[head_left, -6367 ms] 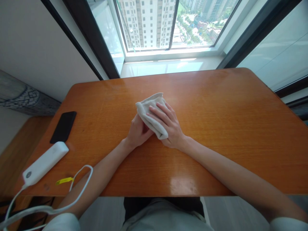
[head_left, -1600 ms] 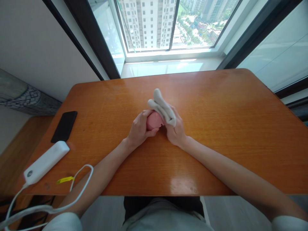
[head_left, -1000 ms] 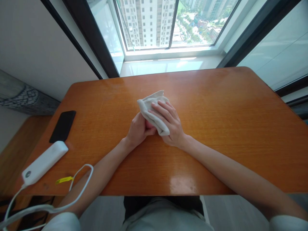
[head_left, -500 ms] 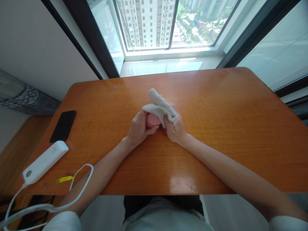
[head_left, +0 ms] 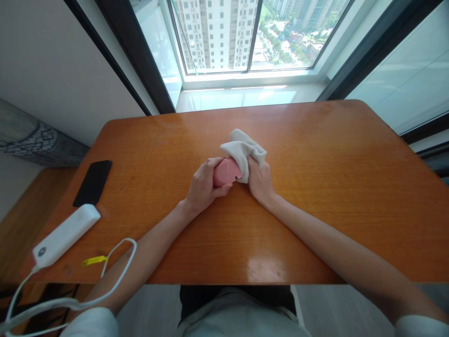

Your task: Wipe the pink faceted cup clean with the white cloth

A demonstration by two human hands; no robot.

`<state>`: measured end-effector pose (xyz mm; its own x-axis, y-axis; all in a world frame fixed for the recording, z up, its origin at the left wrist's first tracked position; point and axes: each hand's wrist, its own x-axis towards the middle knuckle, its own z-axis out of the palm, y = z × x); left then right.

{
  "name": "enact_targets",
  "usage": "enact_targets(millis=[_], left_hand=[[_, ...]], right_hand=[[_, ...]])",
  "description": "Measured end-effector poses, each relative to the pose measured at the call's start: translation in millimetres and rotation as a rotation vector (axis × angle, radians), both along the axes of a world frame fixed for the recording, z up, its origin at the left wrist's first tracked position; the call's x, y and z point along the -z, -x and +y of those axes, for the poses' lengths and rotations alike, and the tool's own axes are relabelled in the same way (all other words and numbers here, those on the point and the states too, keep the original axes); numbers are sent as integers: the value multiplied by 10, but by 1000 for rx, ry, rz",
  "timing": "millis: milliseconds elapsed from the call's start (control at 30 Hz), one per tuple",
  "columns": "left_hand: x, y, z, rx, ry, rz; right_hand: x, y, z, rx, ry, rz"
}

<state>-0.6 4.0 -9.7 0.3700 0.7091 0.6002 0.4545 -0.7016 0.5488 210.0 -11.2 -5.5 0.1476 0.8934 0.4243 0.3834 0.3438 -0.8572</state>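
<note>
My left hand point(head_left: 204, 183) is closed around a rounded pink object point(head_left: 225, 172) with a small notch at its right end; its exact kind is unclear. A whitish cloth point(head_left: 242, 149) is bunched up in my right hand point(head_left: 260, 180), whose fingers are partly hidden by the folds. The cloth touches the right end of the pink object and covers a little of it. Both hands are over the middle of the wooden table point(head_left: 315, 187).
At the table's left lie a black phone point(head_left: 92, 183) and a white power strip-like box point(head_left: 66, 235). A white cable point(head_left: 121, 276) with a yellow tag point(head_left: 94, 261) loops over my left forearm. Beyond the far edge is a window point(head_left: 252, 37).
My right hand and the cloth have shifted right, uncovering more of the pink object. My left hand has stayed in nearly the same place, still holding it.
</note>
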Motion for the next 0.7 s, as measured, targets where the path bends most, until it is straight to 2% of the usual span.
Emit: enact_targets(millis=[33, 67, 200, 267, 300, 367, 433, 500, 533, 567, 667, 700], left_hand=[[-13, -3, -1, 9, -17, -8], [-14, 1, -2, 12, -23, -10], [80, 55, 5, -12, 24, 29], [121, 73, 9, 1, 46, 53], [124, 73, 8, 4, 53, 56], [93, 55, 2, -12, 58, 35], [35, 27, -7, -21, 41, 9], [-8, 8, -13, -7, 15, -1], [-14, 7, -14, 0, 8, -1], [-8, 11, -12, -5, 9, -3], [49, 39, -2, -17, 39, 1], [65, 44, 1, -16, 45, 5]], right_hand=[[12, -3, 9, 22, 35, 22], [6, -3, 0, -1, 6, 2], [-130, 15, -129, -309, -440, -302], [-182, 18, -159, -425, -524, -416], [-184, 17, -154, -428, -517, -413], [-140, 13, -109, -317, -403, -283], [-62, 9, -55, -141, -175, -91], [-6, 6, -32, -42, 4, -2], [3, 5, -39, -41, 3, -14], [-3, 6, -55, -74, -66, -60], [-63, 16, -118, -292, -402, -277], [-76, 22, -125, -348, -455, -323]])
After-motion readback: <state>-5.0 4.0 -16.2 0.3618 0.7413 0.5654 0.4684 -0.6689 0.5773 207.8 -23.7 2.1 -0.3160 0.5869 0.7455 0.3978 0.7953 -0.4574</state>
